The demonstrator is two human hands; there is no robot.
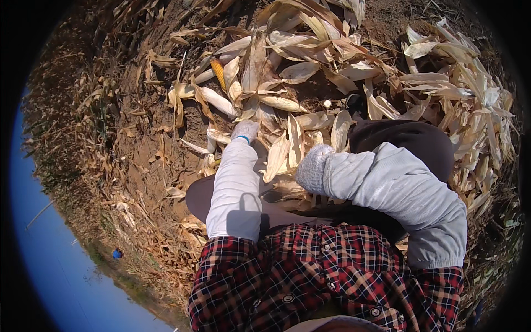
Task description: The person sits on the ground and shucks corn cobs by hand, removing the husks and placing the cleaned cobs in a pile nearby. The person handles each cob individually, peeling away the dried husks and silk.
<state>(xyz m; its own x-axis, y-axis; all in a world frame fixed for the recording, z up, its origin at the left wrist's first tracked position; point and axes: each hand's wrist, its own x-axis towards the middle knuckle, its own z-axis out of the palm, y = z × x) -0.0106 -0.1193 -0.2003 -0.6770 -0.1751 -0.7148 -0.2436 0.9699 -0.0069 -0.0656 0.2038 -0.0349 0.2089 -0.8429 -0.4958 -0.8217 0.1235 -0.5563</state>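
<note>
My left hand (245, 130), in a pale knit glove with a blue edge at the wrist, reaches forward into dry corn husks; its fingers are hidden, so its hold is unclear. My right hand (315, 168), also gloved, is bent in closer to my body beside loose corn husks (277, 157); its fingers cannot be made out. Beyond my left hand lies a husk-covered ear of corn (218, 101), and past that a partly bared yellow ear of corn (218, 74). Another pale husked ear (284, 103) lies ahead, just right of my left hand.
A large heap of dry husks (477, 95) curves round my right side. My bent knee (402, 143) is beside my right forearm. Bare reddish soil (143, 178) with scattered stalks extends to the left. Far off at lower left is a small blue shape (117, 253).
</note>
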